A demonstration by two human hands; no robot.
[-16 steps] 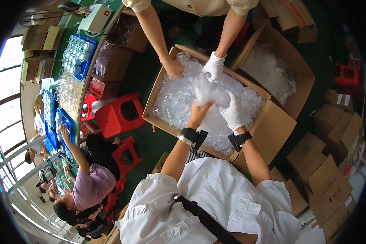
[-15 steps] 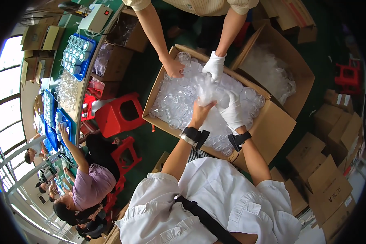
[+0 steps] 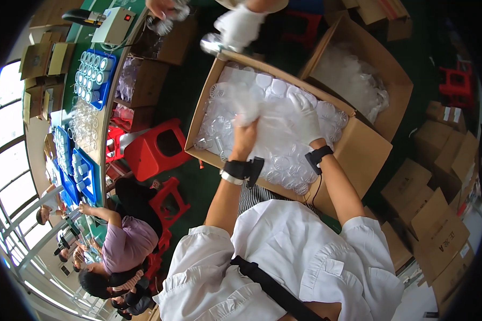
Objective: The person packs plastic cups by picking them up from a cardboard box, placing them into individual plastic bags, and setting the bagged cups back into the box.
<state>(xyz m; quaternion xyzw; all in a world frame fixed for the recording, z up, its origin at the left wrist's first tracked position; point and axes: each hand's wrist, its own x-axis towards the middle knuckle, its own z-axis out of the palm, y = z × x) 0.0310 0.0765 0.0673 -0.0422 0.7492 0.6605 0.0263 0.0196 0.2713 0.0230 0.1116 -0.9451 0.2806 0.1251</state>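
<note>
A large cardboard carton (image 3: 206,109) in front of me is filled with clear round plastic cups (image 3: 284,174). My bare left hand (image 3: 245,136) is closed on a crumpled clear plastic bag (image 3: 242,101), which is blurred and spreads over the cups. Over the right part of the carton lies my right hand (image 3: 307,120) in a white glove, its fingers stretched out by the film and cups. Black straps circle both my wrists. Beyond the carton, a co-worker's white-gloved hand (image 3: 238,27) has a clear cup (image 3: 211,44); their other hand (image 3: 160,7) also carries clear pieces.
Behind the carton at right, another open box (image 3: 396,80) holds crumpled plastic bags (image 3: 353,80). Red stools (image 3: 155,150) stand at left, beside a workbench with blue trays (image 3: 106,80) of cups. A seated person (image 3: 128,241) is at lower left. Cardboard boxes (image 3: 428,214) pile up at right.
My left hand has moved left with the plastic bag, apart from my right hand, which had been beside it. The co-worker's hands have left the carton toward the upper left, carrying clear cups.
</note>
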